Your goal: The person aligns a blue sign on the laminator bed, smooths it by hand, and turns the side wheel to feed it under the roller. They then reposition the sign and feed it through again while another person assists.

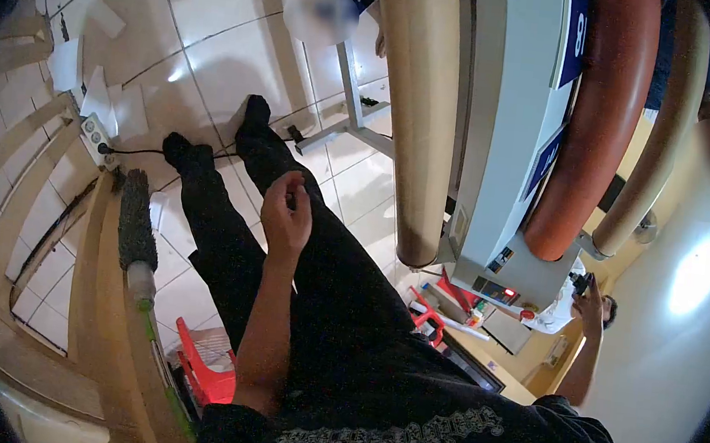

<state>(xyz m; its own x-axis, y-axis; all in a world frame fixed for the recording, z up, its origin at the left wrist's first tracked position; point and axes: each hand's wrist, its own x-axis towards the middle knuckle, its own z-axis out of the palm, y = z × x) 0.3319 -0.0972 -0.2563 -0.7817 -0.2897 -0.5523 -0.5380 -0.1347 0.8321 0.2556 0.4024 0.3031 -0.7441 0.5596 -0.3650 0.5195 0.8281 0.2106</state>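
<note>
My left hand (288,211) hangs over my black trousers (342,263), its fingers curled together around a dark gap, with no object visible in it. On the far right, my right hand (591,304) is raised beside the end of a grey machine (488,260), its fingers closed at a small black part (580,282). Near that hand is the machine's panel with a lit red display (509,293). A long red roller (595,125) and a beige roller (421,117) run along the machine.
A person in white (558,316) is behind the machine's end. Other people are partly visible beyond the rollers. At left are a wooden frame (97,282), a grey brush (139,222), a power strip (96,141) with a cable near my feet, and a red chair (205,374).
</note>
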